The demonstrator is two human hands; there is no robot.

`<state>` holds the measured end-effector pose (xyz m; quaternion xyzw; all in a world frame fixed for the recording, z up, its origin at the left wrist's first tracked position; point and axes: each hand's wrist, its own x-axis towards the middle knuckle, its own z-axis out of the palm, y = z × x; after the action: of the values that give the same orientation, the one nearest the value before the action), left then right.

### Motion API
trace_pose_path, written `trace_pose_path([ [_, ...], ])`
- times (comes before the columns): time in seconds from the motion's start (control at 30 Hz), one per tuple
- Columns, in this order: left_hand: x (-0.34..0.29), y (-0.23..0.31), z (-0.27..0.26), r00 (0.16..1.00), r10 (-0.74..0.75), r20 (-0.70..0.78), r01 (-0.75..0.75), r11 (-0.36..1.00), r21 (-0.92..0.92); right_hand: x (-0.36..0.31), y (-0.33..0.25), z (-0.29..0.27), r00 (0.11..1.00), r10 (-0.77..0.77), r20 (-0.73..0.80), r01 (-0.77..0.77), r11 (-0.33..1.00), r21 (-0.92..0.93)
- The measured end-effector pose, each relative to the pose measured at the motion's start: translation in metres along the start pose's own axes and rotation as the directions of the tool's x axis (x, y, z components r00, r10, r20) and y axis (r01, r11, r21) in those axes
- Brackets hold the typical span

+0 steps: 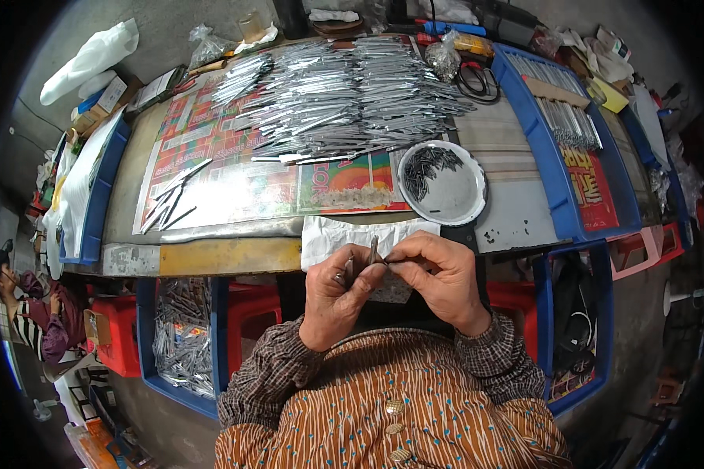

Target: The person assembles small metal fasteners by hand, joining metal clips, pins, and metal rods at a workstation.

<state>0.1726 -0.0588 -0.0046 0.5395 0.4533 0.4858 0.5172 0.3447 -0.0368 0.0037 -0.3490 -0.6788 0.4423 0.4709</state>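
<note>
Left hand (pixel 332 301) gripping slim metal piece (pixel 374 248), tip up, at middle of table's (pixel 516 168) near edge. Right hand (pixel 448 281) pinched shut against left thumb (held bit hidden, can't tell what). White cloth (pixel 314 237) at near edge. White dish (pixel 459 190) right of cloth, small dark pieces (pixel 425 166) inside. Silver strips (pixel 317 102) heaped toward far edge.

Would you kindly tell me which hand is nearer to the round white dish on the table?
Right. The right hand is just below the round white dish in the picture; the left hand is farther off, below and to its left.
</note>
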Motion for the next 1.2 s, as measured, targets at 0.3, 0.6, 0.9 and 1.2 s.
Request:
trace_pose_path([
  [0.3,-0.004,-0.003,-0.006,0.998,0.068,0.012,-0.068,0.995,0.071,0.004,-0.011,-0.008,0.976,0.213,0.037,-0.21,0.896,0.392],
  [0.6,-0.006,0.002,-0.004,0.99,0.14,0.026,-0.141,0.952,0.273,0.005,-0.012,-0.008,0.979,0.198,0.045,-0.199,0.893,0.403],
  [0.9,-0.007,0.0,-0.003,0.98,0.198,0.016,-0.19,0.911,0.367,0.007,-0.011,-0.009,0.975,0.209,0.078,-0.223,0.895,0.387],
  [1.2,-0.008,0.0,-0.002,0.961,0.276,0.017,-0.249,0.838,0.485,0.011,-0.019,-0.013,0.976,0.194,0.096,-0.211,0.95,0.231],
])
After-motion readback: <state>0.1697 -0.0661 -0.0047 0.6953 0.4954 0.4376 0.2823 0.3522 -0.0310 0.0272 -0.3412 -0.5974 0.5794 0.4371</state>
